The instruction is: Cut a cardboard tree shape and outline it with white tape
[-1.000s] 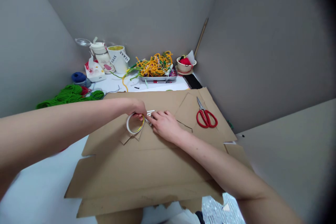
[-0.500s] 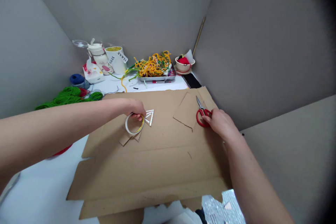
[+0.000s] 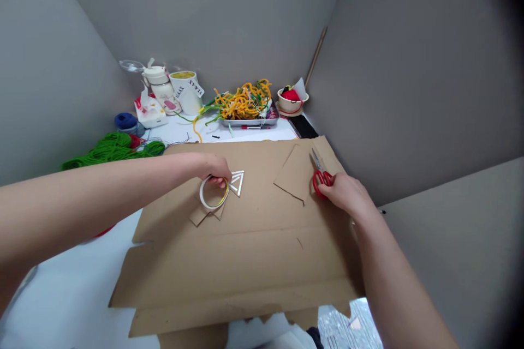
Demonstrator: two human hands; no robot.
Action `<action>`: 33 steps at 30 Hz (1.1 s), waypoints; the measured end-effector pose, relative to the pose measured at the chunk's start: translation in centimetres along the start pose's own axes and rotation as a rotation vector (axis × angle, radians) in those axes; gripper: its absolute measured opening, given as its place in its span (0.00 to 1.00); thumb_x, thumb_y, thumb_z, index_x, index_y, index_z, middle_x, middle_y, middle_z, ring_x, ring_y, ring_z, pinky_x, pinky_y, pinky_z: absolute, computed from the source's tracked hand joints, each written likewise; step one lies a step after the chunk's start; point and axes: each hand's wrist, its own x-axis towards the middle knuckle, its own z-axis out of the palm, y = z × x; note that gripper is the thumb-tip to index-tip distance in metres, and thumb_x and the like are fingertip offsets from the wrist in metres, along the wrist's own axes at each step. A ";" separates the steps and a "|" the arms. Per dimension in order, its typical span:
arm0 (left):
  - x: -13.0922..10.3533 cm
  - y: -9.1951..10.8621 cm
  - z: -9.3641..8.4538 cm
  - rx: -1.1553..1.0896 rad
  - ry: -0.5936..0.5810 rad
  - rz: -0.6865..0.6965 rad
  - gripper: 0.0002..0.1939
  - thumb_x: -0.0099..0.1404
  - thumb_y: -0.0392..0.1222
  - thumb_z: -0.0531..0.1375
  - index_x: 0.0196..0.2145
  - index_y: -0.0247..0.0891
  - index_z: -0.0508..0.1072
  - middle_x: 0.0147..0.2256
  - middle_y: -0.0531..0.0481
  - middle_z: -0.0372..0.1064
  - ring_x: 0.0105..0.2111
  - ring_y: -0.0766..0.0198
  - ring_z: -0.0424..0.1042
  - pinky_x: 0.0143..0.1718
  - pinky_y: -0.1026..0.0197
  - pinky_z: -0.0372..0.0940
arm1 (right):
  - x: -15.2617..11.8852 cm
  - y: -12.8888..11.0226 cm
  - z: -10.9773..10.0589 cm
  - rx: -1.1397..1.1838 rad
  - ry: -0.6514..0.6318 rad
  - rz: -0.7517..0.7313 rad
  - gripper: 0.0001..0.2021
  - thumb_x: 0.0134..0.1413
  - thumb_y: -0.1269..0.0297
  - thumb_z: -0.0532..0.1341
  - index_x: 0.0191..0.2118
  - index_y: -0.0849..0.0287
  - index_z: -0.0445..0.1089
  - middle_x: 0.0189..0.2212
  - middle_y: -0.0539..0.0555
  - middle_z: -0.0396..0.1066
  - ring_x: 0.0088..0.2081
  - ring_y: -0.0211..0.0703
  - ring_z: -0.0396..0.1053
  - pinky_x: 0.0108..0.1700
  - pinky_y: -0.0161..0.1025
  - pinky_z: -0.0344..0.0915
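My left hand (image 3: 218, 169) is closed on the upper edge of a roll of tape (image 3: 202, 194), a white ring with a yellow inner side. The roll stands tilted over small cut cardboard pieces (image 3: 199, 218). Just right of those fingers lies a small cardboard triangle (image 3: 240, 182) with white strips on it. At the right, my right hand (image 3: 347, 190) grips red-handled scissors (image 3: 320, 171) by the handles, blades pointing away from me. Beneath both hands spreads a large brown cardboard sheet (image 3: 245, 262), with a cut outline left of the scissors.
Behind the cardboard stand a metal tray (image 3: 249, 122) of orange yarn, a bowl (image 3: 292, 103) with red yarn, a white bottle (image 3: 161, 90), a white container (image 3: 186, 95) and a tissue pack (image 3: 150, 113). Green yarn (image 3: 108, 150) lies at the left. Grey walls enclose the table.
The whole view has shifted slightly, moving the scene to the right. The scissors' handles look closer together in my right hand. My left hand keeps hold of the tape roll.
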 end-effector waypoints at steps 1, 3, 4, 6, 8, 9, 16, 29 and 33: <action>-0.1 0.0 0.0 -0.002 0.002 0.004 0.16 0.53 0.39 0.61 0.11 0.34 0.66 0.12 0.54 0.57 0.12 0.75 0.53 0.14 0.70 0.51 | -0.6 -0.2 -0.2 0.039 0.020 -0.002 0.14 0.49 0.54 0.57 0.32 0.60 0.69 0.27 0.61 0.73 0.29 0.51 0.70 0.25 0.38 0.55; -0.1 0.0 -0.1 -0.008 0.002 0.012 0.16 0.53 0.38 0.61 0.11 0.34 0.67 0.12 0.54 0.58 0.13 0.75 0.54 0.14 0.70 0.51 | -2.1 -1.1 -0.4 0.150 0.048 -0.064 0.13 0.48 0.56 0.58 0.37 0.60 0.67 0.30 0.59 0.73 0.30 0.48 0.71 0.26 0.36 0.57; -0.2 0.0 -0.1 -0.012 0.000 0.015 0.16 0.53 0.38 0.61 0.11 0.33 0.67 0.12 0.53 0.58 0.13 0.74 0.54 0.14 0.70 0.50 | -2.9 -1.7 -0.4 0.217 0.047 -0.125 0.14 0.48 0.58 0.59 0.40 0.59 0.66 0.32 0.58 0.74 0.31 0.46 0.71 0.28 0.35 0.58; -0.3 0.1 -0.1 -0.022 -0.005 0.020 0.16 0.54 0.38 0.61 0.11 0.33 0.67 0.12 0.53 0.58 0.13 0.74 0.54 0.14 0.70 0.50 | -4.5 -3.4 -0.3 0.331 0.025 -0.287 0.16 0.51 0.57 0.59 0.45 0.57 0.64 0.36 0.56 0.74 0.33 0.44 0.71 0.30 0.34 0.59; -0.4 0.1 -0.1 -0.027 -0.004 0.023 0.17 0.55 0.38 0.60 0.11 0.33 0.67 0.11 0.53 0.57 0.13 0.74 0.53 0.15 0.69 0.50 | -5.8 -5.1 0.1 0.326 0.007 -0.473 0.17 0.53 0.56 0.58 0.48 0.55 0.63 0.39 0.55 0.73 0.37 0.46 0.71 0.35 0.36 0.59; -0.5 0.1 -0.1 -0.028 -0.002 0.025 0.18 0.54 0.38 0.60 0.10 0.34 0.67 0.11 0.53 0.57 0.13 0.74 0.53 0.15 0.69 0.50 | -6.3 -5.9 0.3 0.281 0.038 -0.530 0.19 0.52 0.55 0.59 0.49 0.55 0.63 0.40 0.56 0.73 0.39 0.47 0.70 0.37 0.37 0.58; -0.9 0.3 0.0 -0.007 0.011 0.025 0.18 0.53 0.37 0.60 0.09 0.34 0.66 0.10 0.53 0.55 0.13 0.73 0.51 0.16 0.67 0.47 | -7.3 -8.7 1.2 0.088 0.129 -0.660 0.14 0.55 0.55 0.59 0.45 0.55 0.68 0.40 0.56 0.73 0.40 0.47 0.69 0.37 0.39 0.52; -0.4 0.2 -0.5 0.094 0.044 0.061 0.16 0.49 0.41 0.62 0.09 0.35 0.67 0.11 0.52 0.55 0.13 0.71 0.50 0.16 0.64 0.44 | -7.1 -11.1 1.7 0.007 0.122 -0.687 0.11 0.54 0.54 0.60 0.39 0.56 0.70 0.34 0.54 0.75 0.35 0.46 0.70 0.35 0.39 0.52; -0.1 0.2 -0.5 0.109 0.045 0.067 0.15 0.48 0.41 0.62 0.09 0.35 0.67 0.11 0.52 0.54 0.13 0.71 0.49 0.16 0.64 0.43 | -7.0 -11.3 1.7 -0.007 0.096 -0.668 0.11 0.55 0.53 0.60 0.36 0.56 0.70 0.32 0.53 0.75 0.32 0.45 0.70 0.34 0.39 0.52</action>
